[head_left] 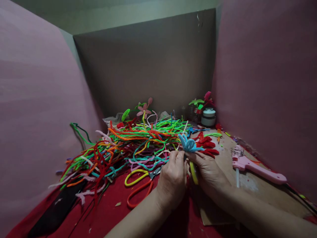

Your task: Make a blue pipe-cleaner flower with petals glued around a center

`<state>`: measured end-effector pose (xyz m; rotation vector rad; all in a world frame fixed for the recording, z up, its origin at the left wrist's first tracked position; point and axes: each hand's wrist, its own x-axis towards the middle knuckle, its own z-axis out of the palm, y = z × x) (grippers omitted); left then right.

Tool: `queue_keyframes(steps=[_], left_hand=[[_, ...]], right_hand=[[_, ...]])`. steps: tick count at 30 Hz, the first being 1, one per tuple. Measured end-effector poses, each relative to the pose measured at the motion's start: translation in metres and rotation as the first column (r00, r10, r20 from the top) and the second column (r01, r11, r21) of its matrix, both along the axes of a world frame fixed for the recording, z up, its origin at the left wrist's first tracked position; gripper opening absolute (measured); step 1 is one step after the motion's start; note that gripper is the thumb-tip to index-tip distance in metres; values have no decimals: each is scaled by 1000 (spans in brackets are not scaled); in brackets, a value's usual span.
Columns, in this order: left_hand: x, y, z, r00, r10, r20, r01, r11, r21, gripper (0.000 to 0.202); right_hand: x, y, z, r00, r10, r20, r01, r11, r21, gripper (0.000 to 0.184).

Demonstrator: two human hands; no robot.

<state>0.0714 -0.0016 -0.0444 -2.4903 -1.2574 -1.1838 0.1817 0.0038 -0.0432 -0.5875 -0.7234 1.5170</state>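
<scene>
A blue pipe-cleaner flower (188,144) with looped petals stands just above my two hands, near the middle of the view. My left hand (172,178) is closed, its fingers pinched at the flower's base. My right hand (207,172) is closed too, gripping under the flower from the right. A yellow-green strip (193,172) hangs down between the hands. What lies inside the palms is hidden.
A big tangle of coloured pipe cleaners (128,145) covers the red cloth (109,211). Scissors with yellow and orange handles (138,186) lie left of my hands. Red petals (207,145), a pink glue gun (257,169) on a board, finished flowers (145,109) and a small jar (208,117) sit behind. Walls close in on three sides.
</scene>
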Motion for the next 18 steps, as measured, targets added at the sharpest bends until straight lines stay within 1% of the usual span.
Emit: queue_keyframes(steps=[5, 8, 10, 13, 15, 18], left_hand=[[1, 7, 0, 1000, 10, 16, -10, 998, 63, 19], [2, 11, 2, 998, -17, 68, 8, 990, 138, 16], [3, 13, 4, 994, -44, 104, 27, 988, 155, 15], [3, 14, 8, 981, -95, 167, 77, 991, 113, 15], [1, 13, 9, 965, -124, 232, 113, 992, 60, 14], [-2, 11, 11, 925, -117, 362, 156, 985, -79, 14]], right_hand=[[1, 2, -2, 999, -34, 10, 34, 999, 19, 21], [1, 2, 2, 998, -64, 20, 63, 997, 42, 24], [2, 2, 4, 994, -97, 47, 94, 993, 70, 26], [3, 4, 3, 985, -141, 102, 130, 985, 114, 25], [4, 5, 0, 980, -135, 144, 116, 985, 130, 24], [7, 6, -4, 969, -119, 215, 85, 983, 163, 22]])
